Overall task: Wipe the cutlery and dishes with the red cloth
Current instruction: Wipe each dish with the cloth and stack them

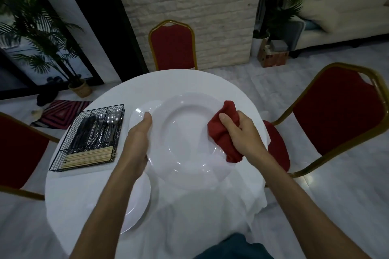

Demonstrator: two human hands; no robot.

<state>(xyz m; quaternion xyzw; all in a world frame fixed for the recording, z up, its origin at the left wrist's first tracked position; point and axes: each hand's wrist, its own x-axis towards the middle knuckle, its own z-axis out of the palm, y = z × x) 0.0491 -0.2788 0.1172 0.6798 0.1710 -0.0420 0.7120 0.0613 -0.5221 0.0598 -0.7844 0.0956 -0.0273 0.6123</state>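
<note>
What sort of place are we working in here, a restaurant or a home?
Likely a restaurant or banquet room: round table under white cloth, gold-framed red banquet chairs, a wire caddy of cutlery and chopsticks. The sofa behind leaves it uncertain.

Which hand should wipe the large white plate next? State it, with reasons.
Right. The right hand grips the crumpled red cloth on the rim of the large round white plate; the left hand holds its opposite edge.
</note>
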